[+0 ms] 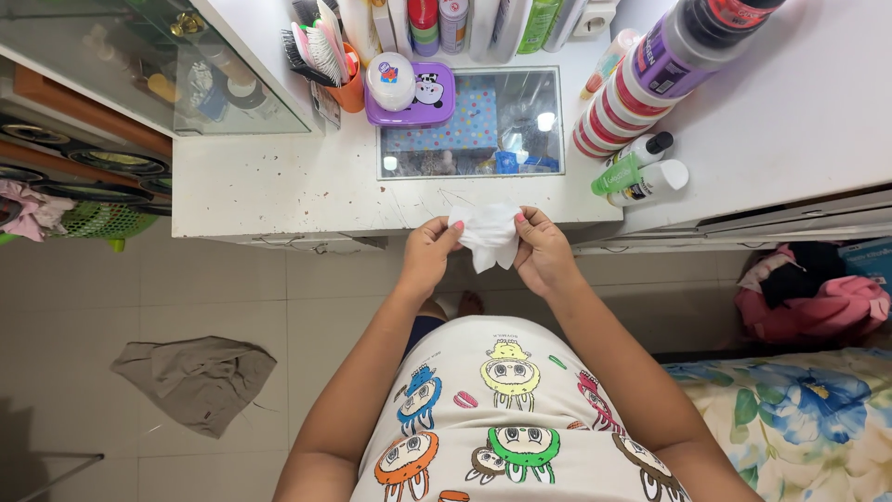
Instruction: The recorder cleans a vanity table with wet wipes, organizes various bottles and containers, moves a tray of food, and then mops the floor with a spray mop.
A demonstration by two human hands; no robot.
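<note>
you are pinching a white wipe (pixel 489 234) between both hands at the dresser's near edge. your left hand (pixel 428 253) is closing thumb and fingertips on its nine o'clock corner, your right hand (pixel 542 251) on the three o'clock side, the other fingers curling loosely. it looks thin, possibly damp, so pulling apart could be tearing it. bottles (pixel 639 175) are lying at two o'clock, easily knocked.

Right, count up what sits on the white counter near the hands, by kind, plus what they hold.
White tissue, held by left hand and right hand: 1
Small bottles lying down: 2
Purple box: 1
Orange cup with combs: 1
Total: 5
</note>
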